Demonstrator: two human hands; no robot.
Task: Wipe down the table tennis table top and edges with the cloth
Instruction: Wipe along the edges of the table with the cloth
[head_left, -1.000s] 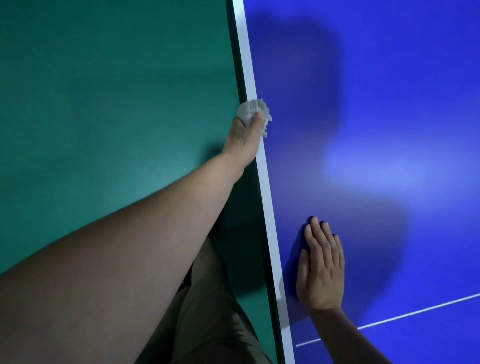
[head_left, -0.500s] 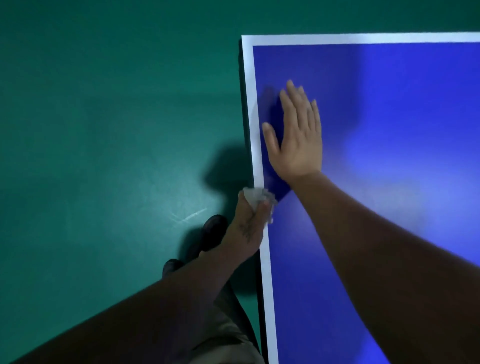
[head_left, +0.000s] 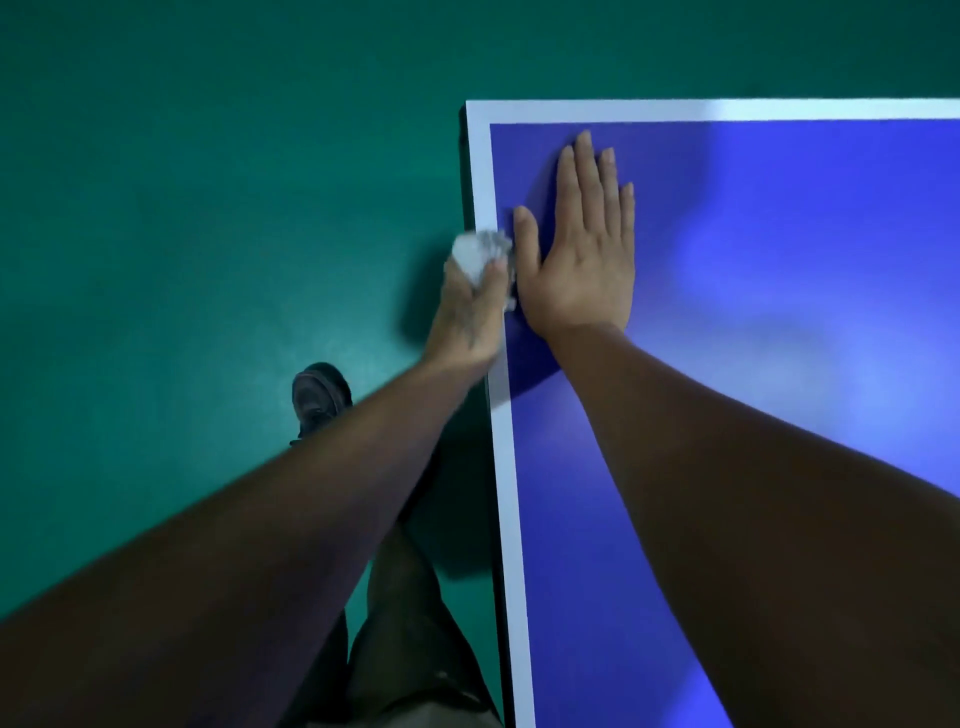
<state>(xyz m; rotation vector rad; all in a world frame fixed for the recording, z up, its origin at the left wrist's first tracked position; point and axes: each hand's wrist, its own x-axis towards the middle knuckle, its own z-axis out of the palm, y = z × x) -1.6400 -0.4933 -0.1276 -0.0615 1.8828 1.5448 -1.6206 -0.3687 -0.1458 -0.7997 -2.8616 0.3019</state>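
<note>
— Where's the cloth (head_left: 480, 251)?

— Bunched into a pale wad in the left hand (head_left: 470, 312), right at the white border of the table tennis table (head_left: 779, 467), near its far left corner. The fingers curl round it; the thumb lies over the top. Most of the wad sticks out past the knuckles (a bit of it trails down beside the hand too), but I can't tell how much sits on the top surface and how much wraps over the side edge, because the hand covers that part.

— And the other hand?

— The right hand (head_left: 579, 254) lies flat on the blue top just beside the cloth, palm down, fingers straight and close together, thumb spread out toward the wad. Whether thumb and cloth touch is hard to make out.

— How much of the table shows?

— Only that corner and the left side. It runs off the frame at the right and at the bottom. The side face is a thin dark strip, too shadowed to read.

— Anything below?

— A green floor (head_left: 182, 234), one dark shoe (head_left: 319, 397), and a trouser leg (head_left: 410, 623), partly hidden behind the left forearm.
</note>
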